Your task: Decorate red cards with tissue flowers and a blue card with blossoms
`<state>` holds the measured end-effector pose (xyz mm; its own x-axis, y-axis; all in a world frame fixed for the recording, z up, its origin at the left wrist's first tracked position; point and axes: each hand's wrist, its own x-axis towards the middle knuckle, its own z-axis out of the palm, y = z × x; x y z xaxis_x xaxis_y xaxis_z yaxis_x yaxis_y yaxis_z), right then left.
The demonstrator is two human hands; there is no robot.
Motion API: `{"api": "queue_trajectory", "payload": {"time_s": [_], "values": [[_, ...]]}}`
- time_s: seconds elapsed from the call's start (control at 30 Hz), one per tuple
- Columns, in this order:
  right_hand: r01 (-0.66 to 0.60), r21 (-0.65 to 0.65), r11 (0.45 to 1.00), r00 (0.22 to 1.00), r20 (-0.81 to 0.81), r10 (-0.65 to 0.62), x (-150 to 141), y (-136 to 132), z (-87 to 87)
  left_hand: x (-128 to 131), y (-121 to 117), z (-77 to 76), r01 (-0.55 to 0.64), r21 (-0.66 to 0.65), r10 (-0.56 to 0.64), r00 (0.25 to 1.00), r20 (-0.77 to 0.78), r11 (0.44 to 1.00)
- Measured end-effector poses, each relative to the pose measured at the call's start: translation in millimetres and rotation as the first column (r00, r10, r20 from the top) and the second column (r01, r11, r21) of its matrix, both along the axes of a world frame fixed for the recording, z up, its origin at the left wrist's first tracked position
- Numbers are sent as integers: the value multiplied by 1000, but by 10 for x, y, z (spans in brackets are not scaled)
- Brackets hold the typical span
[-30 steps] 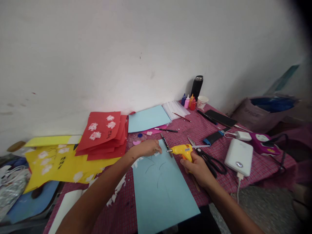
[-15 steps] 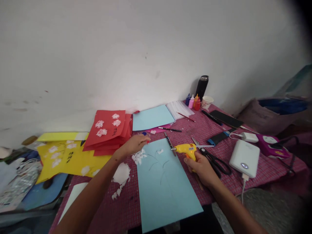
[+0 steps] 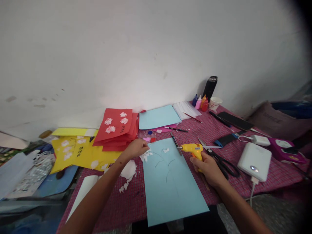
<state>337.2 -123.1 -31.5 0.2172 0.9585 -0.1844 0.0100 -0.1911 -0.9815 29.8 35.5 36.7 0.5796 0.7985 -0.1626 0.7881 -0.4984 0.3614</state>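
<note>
My right hand (image 3: 207,167) is wrapped around the handle of a yellow hot glue gun (image 3: 193,148), its nozzle pointing left above the upper right edge of a light blue sheet of paper (image 3: 174,195). Thin curved pencil-like lines run across this sheet, and a small white paper scrap (image 3: 166,150) lies near its top. My left hand (image 3: 136,148) is at the sheet's upper left corner, fingers drawn together, over a small heap of torn white paper (image 3: 146,156). What its fingertips hold, if anything, is too small to make out. A larger torn white piece (image 3: 129,169) lies below that wrist.
Red sheets (image 3: 117,126) with paper blossoms and yellow sheets (image 3: 85,154) lie at left. Black-handled scissors (image 3: 225,164), a white power bank (image 3: 255,161) and a purple power strip (image 3: 286,150) are at right. Paint bottles (image 3: 204,104), a paper cup (image 3: 215,103) and a black flask (image 3: 210,88) stand behind.
My left hand has pulled back from the blue sheet's top, leaving a white scrap there, and come down to the torn paper heap. The glue gun stays in my right hand. The view has shifted left.
</note>
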Motion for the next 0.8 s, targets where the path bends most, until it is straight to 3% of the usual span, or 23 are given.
{"api": "queue_trajectory", "payload": {"time_s": [0.23, 0.43, 0.67, 0.8], "values": [[0, 2, 1000, 1000, -5, 0, -5, 5, 28, 32, -61, -89, 174, 92, -169, 984, -51, 980], [26, -2, 1000, 999, -24, -26, -54, -19, 170, 85, -147, -155, 179, 135, -157, 975, -159, 975], [43, -11, 999, 999, -11, -43, -62, -24, 204, 49, -118, -116, 218, 132, -228, 971, 65, 967], [37, 7, 999, 999, -21, -37, -49, -17, 155, 82, -85, -79, 271, 186, -293, 951, 100, 944]]}}
